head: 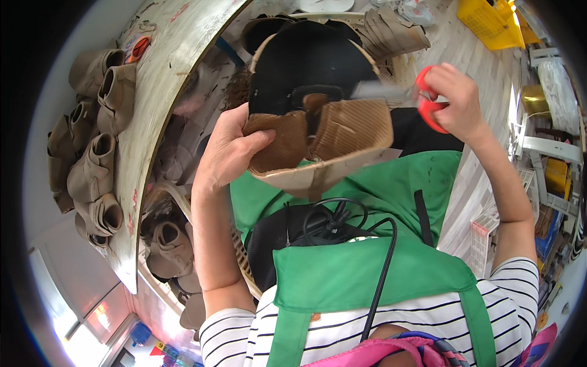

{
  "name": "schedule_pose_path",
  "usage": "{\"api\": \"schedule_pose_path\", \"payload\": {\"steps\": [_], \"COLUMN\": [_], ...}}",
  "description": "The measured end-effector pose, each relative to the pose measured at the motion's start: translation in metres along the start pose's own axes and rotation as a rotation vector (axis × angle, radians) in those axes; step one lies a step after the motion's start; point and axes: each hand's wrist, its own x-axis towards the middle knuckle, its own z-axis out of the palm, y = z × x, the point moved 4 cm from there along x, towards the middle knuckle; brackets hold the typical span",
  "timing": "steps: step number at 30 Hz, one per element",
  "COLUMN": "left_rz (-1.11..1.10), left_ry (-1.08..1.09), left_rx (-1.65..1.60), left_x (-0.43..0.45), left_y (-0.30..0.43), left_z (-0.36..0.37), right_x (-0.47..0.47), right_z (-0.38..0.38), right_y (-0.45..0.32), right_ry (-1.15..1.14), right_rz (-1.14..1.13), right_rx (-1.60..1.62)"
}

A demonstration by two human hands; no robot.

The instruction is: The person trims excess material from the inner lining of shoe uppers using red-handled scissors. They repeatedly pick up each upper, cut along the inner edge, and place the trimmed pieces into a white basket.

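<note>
My left hand (229, 151) grips the left edge of a shoe upper (353, 128), its thumb pressed on the brown ribbed lining. The upper is tan outside, and its black-lined part (312, 55) spreads away from me. My right hand (461, 103) holds scissors (432, 117) by their red handles, to the right of the upper. Motion blurs the blades, which point left towards the black lining; whether they touch it I cannot tell. Below the upper, a green apron (367, 270) covers my lap and chest.
Several tan shoe uppers (94, 169) lie along a pale worktable (169, 69) at left, near an orange item (137, 48). More uppers (169, 247) fill a basket below. Stacked tan pieces (394, 34) lie ahead; a yellow crate (488, 23) and white crate (479, 243) stand right.
</note>
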Motion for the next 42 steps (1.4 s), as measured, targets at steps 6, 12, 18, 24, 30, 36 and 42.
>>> {"api": "schedule_pose_path", "payload": {"steps": [6,12,18,24,30,36,42], "left_rz": [0.175,0.38,0.215,0.019,-0.222,-0.357,-0.005], "left_ry": [0.238,0.452,0.625,0.579,0.419,0.302,0.299], "left_rx": [0.204,0.367,0.399,0.565,0.949,0.749,0.697], "left_x": [0.064,0.2,0.285,0.32,0.354,0.384,0.253], "left_y": [-0.022,-0.042,-0.164,-0.227,-0.24,-0.246,-0.104], "left_z": [-0.019,0.001,0.023,0.044,0.048,0.047,-0.015], "right_x": [0.01,0.054,0.049,0.01,0.011,0.006,-0.001], "right_z": [0.092,0.176,0.229,0.293,0.332,0.354,0.299], "right_y": [0.051,0.144,0.192,0.213,0.227,0.291,0.25], "right_ry": [-0.024,0.221,0.28,0.256,0.048,-0.127,0.022], "right_rz": [0.777,0.827,0.794,0.883,0.828,1.046,1.19], "right_rx": [0.836,0.807,0.241,0.255,0.113,0.167,0.686]}}
